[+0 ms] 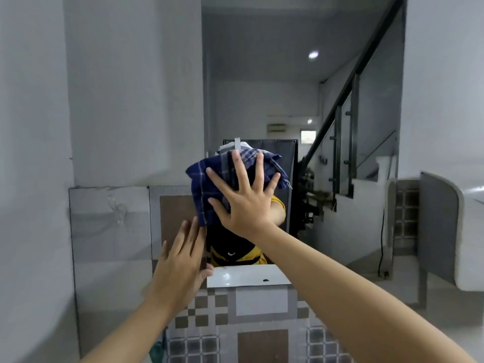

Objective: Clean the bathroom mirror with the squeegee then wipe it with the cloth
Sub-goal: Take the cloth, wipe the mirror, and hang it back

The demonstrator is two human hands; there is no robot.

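soft even indoor light, slight overall blur, perhaps wide-angle bending at edges

Blue plaid cloth (209, 184), bunched, flat against the mirror (288, 100), tall frameless mirror on white wall

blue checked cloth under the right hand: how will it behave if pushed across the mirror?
Probably floppy: the cloth is bunched in folds, its lower edge hanging past the right hand. Likely to bunch or shift under the palm, since spread straight fingers only press it flat on the mirror. Looks light, so it may drop if pressure eases.
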